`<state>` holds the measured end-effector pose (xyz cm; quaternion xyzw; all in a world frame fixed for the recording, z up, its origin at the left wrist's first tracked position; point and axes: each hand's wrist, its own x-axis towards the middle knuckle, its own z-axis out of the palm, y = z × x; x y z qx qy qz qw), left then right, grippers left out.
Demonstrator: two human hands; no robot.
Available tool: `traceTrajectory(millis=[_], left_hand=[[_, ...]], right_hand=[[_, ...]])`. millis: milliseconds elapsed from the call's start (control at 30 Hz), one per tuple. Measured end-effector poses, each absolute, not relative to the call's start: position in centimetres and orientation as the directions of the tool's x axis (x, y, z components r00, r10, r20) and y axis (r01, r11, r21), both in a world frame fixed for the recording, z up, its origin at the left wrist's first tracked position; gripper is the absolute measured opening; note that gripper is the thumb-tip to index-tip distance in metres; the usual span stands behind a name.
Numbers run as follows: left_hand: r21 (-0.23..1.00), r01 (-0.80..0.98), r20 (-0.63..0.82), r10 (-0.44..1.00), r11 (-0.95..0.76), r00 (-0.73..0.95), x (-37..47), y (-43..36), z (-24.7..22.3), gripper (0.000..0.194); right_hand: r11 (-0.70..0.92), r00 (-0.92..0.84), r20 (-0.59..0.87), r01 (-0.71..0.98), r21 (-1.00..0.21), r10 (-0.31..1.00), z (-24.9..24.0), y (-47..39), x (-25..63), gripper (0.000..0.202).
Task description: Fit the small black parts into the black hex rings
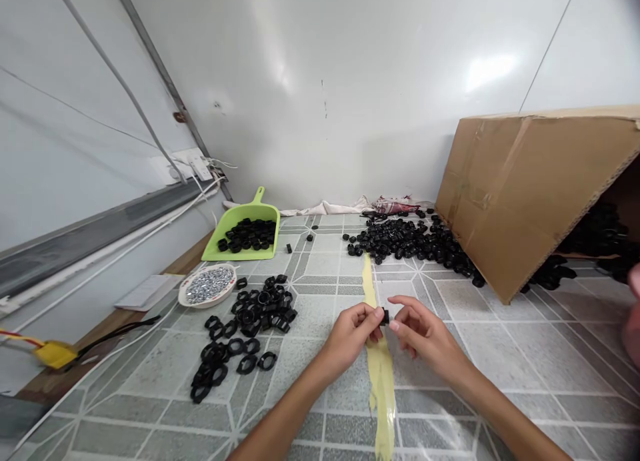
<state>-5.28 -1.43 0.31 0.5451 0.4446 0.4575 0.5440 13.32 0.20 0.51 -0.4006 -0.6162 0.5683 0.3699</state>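
Observation:
My left hand [361,327] pinches a small black part [385,316] between thumb and fingers, above the yellow tape strip [383,381]. Just right of that part is my right hand [417,326], its fingers curved and apart, with nothing visible between them. Black rings [267,361] lie in a loose pile to the left of my hands. Behind that pile, a white bowl [233,289] holds many small silvery pieces. A green dustpan [213,249] with more black parts sits farther back.
A tilted cardboard box [530,187] stands at the right, with black parts inside and a large black heap [405,239] beside it. A yellow connector [56,355] and cables lie far left. Part of a person shows at the right edge.

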Motion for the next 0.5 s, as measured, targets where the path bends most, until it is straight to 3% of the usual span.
traceTrajectory(millis=[167, 233, 400, 500], left_hand=[[0.997, 0.079, 0.001, 0.986, -0.015, 0.167, -4.94, -1.78, 0.3, 0.043], [0.994, 0.103, 0.004, 0.984, -0.022, 0.178, -4.89, -1.82, 0.34, 0.042], [0.997, 0.08, 0.004, 0.986, -0.017, 0.167, -4.89, -1.54, 0.23, 0.041], [0.994, 0.105, 0.009, 0.981, -0.029, 0.193, -4.9, -1.49, 0.1, 0.039]], right_hand=[[0.012, -0.378, -0.031, 0.11, -0.994, 0.925, 0.17, 0.64, 13.34, 0.035], [0.016, -0.346, -0.027, 0.123, -0.992, 0.938, 0.05, 0.64, 13.25, 0.041], [0.025, -0.393, 0.029, -0.015, -1.0, 0.919, -0.03, 0.6, 12.99, 0.035], [0.066, -0.366, 0.039, 0.06, -0.996, 0.93, -0.04, 0.49, 12.82, 0.034]])
